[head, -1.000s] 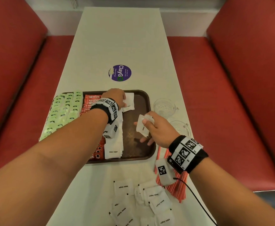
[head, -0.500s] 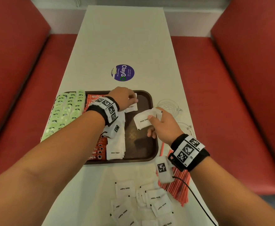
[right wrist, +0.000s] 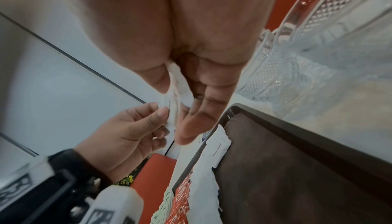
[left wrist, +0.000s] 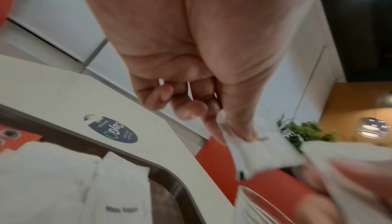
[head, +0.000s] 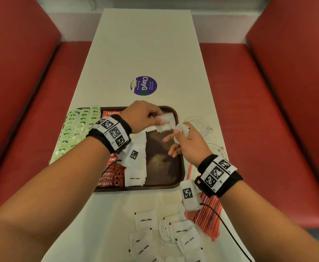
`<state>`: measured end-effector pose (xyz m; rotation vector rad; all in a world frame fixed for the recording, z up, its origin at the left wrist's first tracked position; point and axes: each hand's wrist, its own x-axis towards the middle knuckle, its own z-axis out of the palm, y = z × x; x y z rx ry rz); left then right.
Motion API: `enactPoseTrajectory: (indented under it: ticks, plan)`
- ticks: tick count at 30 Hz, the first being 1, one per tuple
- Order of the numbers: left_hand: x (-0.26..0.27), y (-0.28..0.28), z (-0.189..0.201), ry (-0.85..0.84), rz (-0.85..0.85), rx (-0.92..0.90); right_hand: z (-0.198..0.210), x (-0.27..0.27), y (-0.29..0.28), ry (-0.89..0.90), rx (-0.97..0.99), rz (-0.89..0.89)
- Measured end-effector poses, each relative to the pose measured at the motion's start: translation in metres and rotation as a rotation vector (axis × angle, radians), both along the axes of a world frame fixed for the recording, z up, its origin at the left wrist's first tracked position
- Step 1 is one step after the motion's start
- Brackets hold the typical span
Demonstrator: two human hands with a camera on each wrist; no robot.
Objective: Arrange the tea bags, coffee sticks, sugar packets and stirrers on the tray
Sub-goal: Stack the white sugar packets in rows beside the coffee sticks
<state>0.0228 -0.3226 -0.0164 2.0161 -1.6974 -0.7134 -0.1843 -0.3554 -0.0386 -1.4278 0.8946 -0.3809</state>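
Sugar step, mid-handover at frame centre above tray (head: 180, 167). Left hand (head: 141, 116) pinches one packet (head: 166, 122); right hand (head: 189, 140) grips a small stack (head: 181, 129). Next: probably lay it beside the sugar row (head: 136, 167).

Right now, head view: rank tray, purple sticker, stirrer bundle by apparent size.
1. tray, clearly largest.
2. stirrer bundle, partly hidden by the right wrist, and nearer the camera.
3. purple sticker, smallest, though farthest.

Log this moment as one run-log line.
left hand: pinches sugar packet | right hand: holds more packets | tray: sugar row part-filled | stirrers: on table
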Motion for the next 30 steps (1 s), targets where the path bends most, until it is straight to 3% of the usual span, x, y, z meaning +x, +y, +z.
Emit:
enactPoseTrajectory:
  ticks: [2,4,10,17,30]
  plan:
    - [0.011,-0.008,-0.006,-0.086,0.123,-0.049,0.002,-0.003,0.000,-0.007,0.029,-0.012]
    - [0.022,-0.017,-0.015,-0.190,0.175,0.020,0.004,-0.006,0.000,0.010,0.038,-0.001]
    - [0.020,-0.034,-0.043,-0.381,0.053,0.346,0.006,-0.011,0.000,0.127,-0.072,0.034]
    - [0.019,-0.039,-0.059,-0.401,0.140,0.306,0.000,-0.015,-0.001,0.177,-0.286,0.080]
    - [0.012,-0.036,-0.057,-0.435,-0.024,0.355,0.001,-0.015,-0.002,0.166,-0.189,0.065]
